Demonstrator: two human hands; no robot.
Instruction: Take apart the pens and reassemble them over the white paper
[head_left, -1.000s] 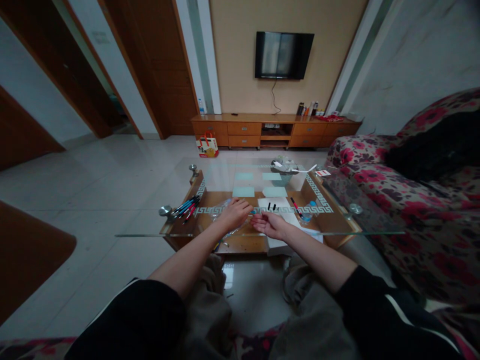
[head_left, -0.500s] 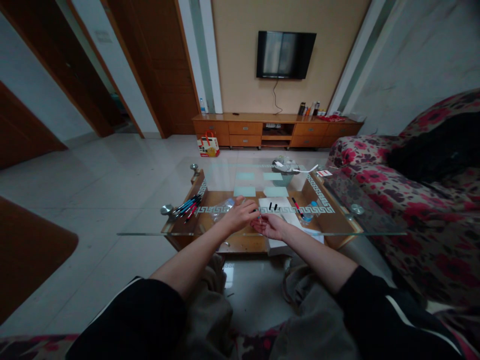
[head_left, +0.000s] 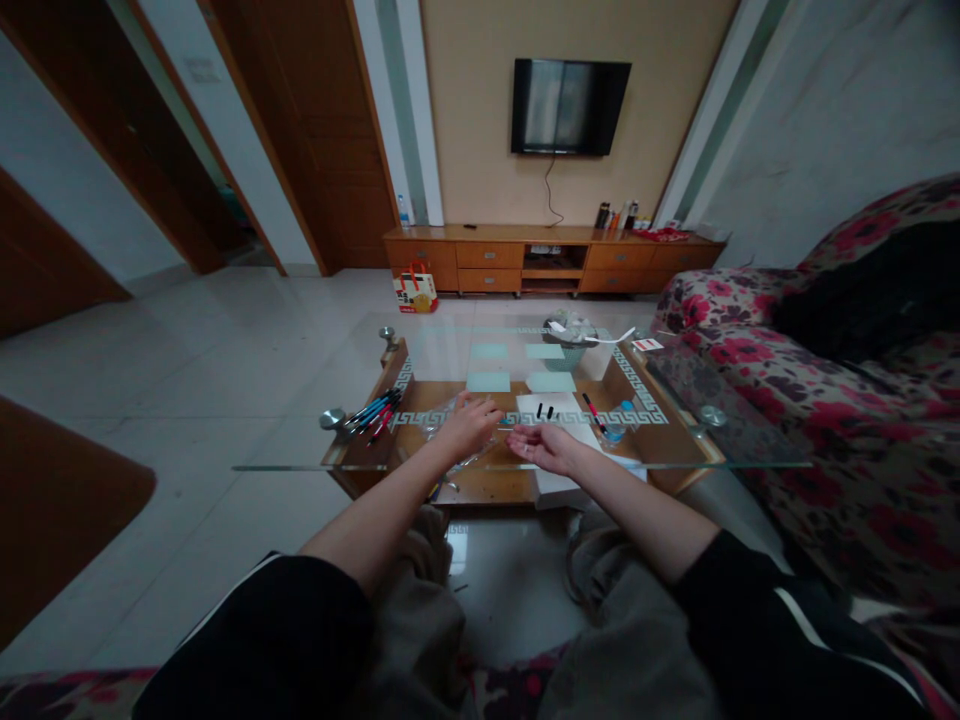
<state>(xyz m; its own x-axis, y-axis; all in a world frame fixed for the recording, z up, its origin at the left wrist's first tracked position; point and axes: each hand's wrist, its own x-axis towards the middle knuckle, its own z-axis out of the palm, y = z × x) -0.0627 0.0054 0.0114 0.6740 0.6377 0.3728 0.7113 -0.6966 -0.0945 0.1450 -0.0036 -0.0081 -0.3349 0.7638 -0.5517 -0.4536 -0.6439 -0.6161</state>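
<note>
The left hand has drawn back from the right hand onto a clear bag on the glass bench, fingers spread flat, while the right palm lies open, whether holding anything I cannot tell.

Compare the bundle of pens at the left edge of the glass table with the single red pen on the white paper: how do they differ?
The bundle of pens is many pens, blue, red and black, lying fanned together; the single red pen lies alone. The bundle rests on bare glass table beyond the left hand; the single pen lies on white paper, beyond the right hand. Neither is touched. Both point diagonally.
</note>
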